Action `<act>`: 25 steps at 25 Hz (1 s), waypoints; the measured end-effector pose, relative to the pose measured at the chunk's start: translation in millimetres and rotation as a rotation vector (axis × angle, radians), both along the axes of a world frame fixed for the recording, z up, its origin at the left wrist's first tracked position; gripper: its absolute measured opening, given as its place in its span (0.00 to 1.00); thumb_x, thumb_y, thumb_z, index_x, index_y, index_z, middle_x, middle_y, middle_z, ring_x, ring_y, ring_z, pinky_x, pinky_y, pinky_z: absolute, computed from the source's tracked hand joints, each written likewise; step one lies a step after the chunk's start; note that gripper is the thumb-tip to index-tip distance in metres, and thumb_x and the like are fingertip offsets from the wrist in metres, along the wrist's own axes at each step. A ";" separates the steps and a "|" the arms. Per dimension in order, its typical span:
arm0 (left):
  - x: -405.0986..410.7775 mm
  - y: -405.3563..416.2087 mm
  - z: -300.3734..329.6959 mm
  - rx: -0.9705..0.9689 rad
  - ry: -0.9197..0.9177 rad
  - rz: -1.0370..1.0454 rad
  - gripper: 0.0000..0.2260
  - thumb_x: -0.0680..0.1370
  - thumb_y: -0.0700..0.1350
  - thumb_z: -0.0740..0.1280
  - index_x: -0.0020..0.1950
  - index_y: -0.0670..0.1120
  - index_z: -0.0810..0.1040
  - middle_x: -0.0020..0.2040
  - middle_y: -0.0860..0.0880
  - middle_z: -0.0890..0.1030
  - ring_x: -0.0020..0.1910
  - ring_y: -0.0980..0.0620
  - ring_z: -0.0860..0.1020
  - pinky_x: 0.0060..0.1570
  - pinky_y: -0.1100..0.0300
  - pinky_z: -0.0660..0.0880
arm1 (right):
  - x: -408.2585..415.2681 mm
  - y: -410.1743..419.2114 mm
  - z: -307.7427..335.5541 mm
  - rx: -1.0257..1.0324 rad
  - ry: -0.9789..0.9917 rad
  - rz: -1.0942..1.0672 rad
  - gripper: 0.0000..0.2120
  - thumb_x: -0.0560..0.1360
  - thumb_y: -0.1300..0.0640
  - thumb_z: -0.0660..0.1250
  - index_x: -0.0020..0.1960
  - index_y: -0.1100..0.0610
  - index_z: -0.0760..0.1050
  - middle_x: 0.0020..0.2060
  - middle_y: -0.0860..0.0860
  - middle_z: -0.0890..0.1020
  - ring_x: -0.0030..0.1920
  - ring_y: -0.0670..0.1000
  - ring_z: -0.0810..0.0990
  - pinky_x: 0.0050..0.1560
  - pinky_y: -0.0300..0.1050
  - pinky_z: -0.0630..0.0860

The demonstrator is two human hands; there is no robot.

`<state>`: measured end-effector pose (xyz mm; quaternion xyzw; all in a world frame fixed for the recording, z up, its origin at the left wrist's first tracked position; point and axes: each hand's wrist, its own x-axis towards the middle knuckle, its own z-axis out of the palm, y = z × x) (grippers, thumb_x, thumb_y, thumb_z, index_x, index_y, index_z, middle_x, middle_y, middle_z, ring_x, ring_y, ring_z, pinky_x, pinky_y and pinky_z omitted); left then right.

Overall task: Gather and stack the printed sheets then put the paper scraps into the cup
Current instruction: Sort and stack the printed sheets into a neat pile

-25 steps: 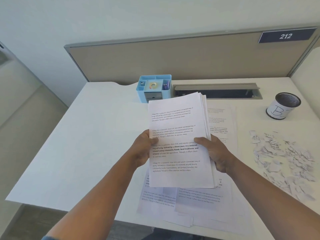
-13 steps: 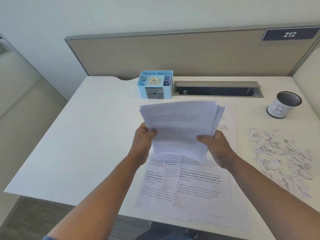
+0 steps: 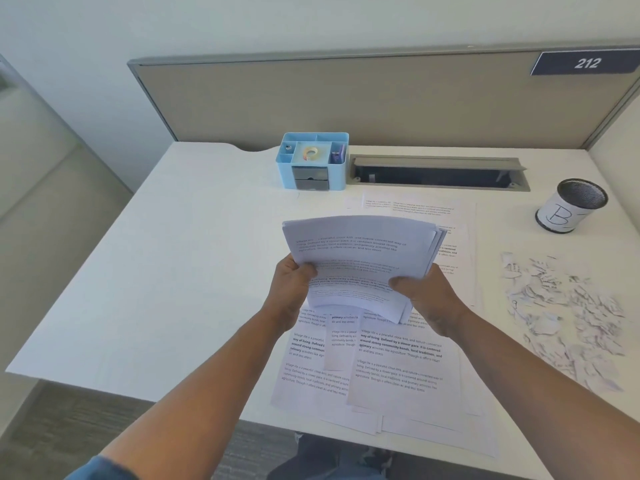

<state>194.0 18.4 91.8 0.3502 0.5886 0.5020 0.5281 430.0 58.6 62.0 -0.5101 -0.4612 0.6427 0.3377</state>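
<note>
Tipped flatter than a second ago, the gathered stack (image 3: 360, 258) is gripped by left hand (image 3: 292, 289) and right hand (image 3: 427, 299) (thumbs on top); loose sheets (image 3: 398, 362) lie beneath, paper scraps (image 3: 568, 317) right of the right hand.

White desk (image 3: 180, 258) bears sheets (image 3: 391, 368), scraps (image 3: 568, 313), cup (image 3: 571, 209), organizer (image 3: 313, 161).

One view only, head cam, wide-angle. Looks fwd and down from above the near edge of the bench (image 3: 173, 271), facing the partition (image 3: 346, 98) at the far side. Close in: both forearms enter from the bottom corners, left hand (image 3: 291, 289) and right hand (image 3: 429, 299) near frame centre. Bench spans most of the frame; floor shows bottom left. No 2nd view, so no overlap.
</note>
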 end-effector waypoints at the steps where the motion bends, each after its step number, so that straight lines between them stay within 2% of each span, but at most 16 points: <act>1: 0.6 -1.0 -2.1 -0.003 -0.004 0.002 0.20 0.77 0.26 0.54 0.52 0.43 0.82 0.44 0.52 0.86 0.41 0.57 0.83 0.38 0.65 0.78 | 0.7 0.4 -1.1 -0.002 0.007 0.005 0.24 0.69 0.57 0.76 0.64 0.57 0.78 0.55 0.51 0.87 0.58 0.54 0.85 0.66 0.60 0.78; 5: -0.3 -0.1 -5.5 -0.003 -0.009 0.033 0.19 0.77 0.26 0.55 0.52 0.42 0.83 0.45 0.50 0.86 0.42 0.56 0.83 0.39 0.64 0.79 | 3.1 1.0 0.5 0.032 0.017 0.033 0.17 0.74 0.65 0.72 0.62 0.55 0.81 0.55 0.50 0.87 0.58 0.53 0.85 0.65 0.56 0.78; 10: 2.3 1.3 -13.7 -0.043 0.026 0.008 0.20 0.77 0.27 0.57 0.50 0.45 0.85 0.46 0.51 0.87 0.43 0.54 0.84 0.41 0.62 0.79 | 1.6 -5.3 -11.0 -0.027 0.084 0.017 0.17 0.76 0.69 0.73 0.58 0.51 0.82 0.55 0.51 0.87 0.60 0.54 0.84 0.67 0.56 0.76; 15: 0.0 3.4 -11.2 -0.040 0.032 -0.002 0.21 0.76 0.27 0.58 0.51 0.46 0.85 0.48 0.50 0.87 0.47 0.53 0.84 0.44 0.61 0.79 | 2.9 -3.4 -9.6 -0.031 0.069 0.002 0.17 0.75 0.68 0.74 0.57 0.50 0.82 0.54 0.48 0.87 0.59 0.52 0.83 0.69 0.54 0.75; 19: 4.0 0.0 -22.0 -0.114 0.019 -0.004 0.17 0.69 0.35 0.62 0.51 0.47 0.85 0.48 0.50 0.87 0.46 0.51 0.84 0.45 0.57 0.79 | 2.7 -5.9 -16.2 -0.056 0.063 0.012 0.18 0.74 0.67 0.75 0.59 0.51 0.82 0.55 0.50 0.87 0.60 0.55 0.83 0.70 0.60 0.74; 22: 4.4 1.2 -26.2 -0.100 0.005 0.016 0.17 0.73 0.30 0.61 0.51 0.46 0.85 0.47 0.50 0.88 0.45 0.52 0.85 0.45 0.58 0.79 | 5.3 -6.7 -18.2 -0.055 0.054 0.029 0.17 0.75 0.65 0.75 0.60 0.50 0.81 0.56 0.49 0.87 0.61 0.54 0.83 0.70 0.58 0.74; 25: 3.7 -2.1 -32.8 -0.120 -0.008 -0.004 0.16 0.69 0.36 0.65 0.53 0.46 0.85 0.50 0.49 0.88 0.49 0.50 0.85 0.47 0.57 0.79 | 6.3 -8.8 -19.7 -0.048 0.045 0.058 0.18 0.75 0.63 0.75 0.63 0.51 0.81 0.57 0.49 0.86 0.62 0.54 0.82 0.70 0.59 0.74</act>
